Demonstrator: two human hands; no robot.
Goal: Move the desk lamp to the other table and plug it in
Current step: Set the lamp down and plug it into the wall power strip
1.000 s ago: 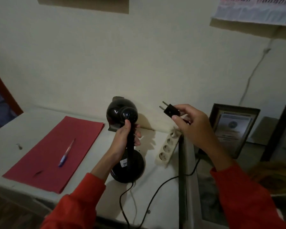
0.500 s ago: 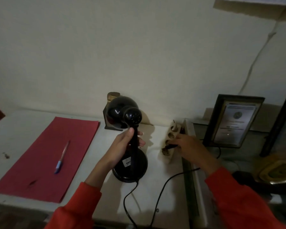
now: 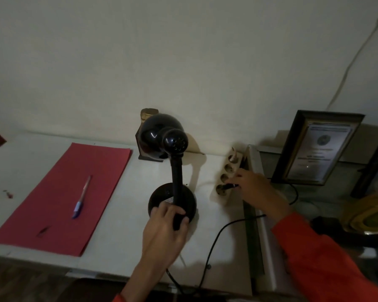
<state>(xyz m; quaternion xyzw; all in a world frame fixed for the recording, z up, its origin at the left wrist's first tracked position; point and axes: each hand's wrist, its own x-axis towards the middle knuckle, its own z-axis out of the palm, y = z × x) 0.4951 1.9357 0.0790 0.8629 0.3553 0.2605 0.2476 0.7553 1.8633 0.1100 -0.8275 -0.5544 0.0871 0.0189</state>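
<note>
A black desk lamp [image 3: 176, 171] stands upright on the white table [image 3: 122, 236], its round base flat on the surface and its dome head turned toward the wall. My left hand [image 3: 165, 227] grips the bottom of the stem at the base. My right hand [image 3: 256, 189] pinches the black plug [image 3: 229, 186], which sits at the nearest socket of a cream power strip [image 3: 226, 177] lying along the table's right edge. How deep the pins sit I cannot tell. The lamp's black cord [image 3: 214, 243] loops over the table's front edge.
A red paper sheet [image 3: 59, 205] with a pen [image 3: 81, 198] on it lies to the left. A small brown object [image 3: 147, 114] stands behind the lamp head. On the neighbouring surface to the right stand a framed certificate [image 3: 314, 149] and a gold-coloured object [image 3: 371, 214].
My right hand brought the plug down from the air to the power strip's nearest socket. My left hand slid down the lamp stem to the base, which now rests flat on the table.
</note>
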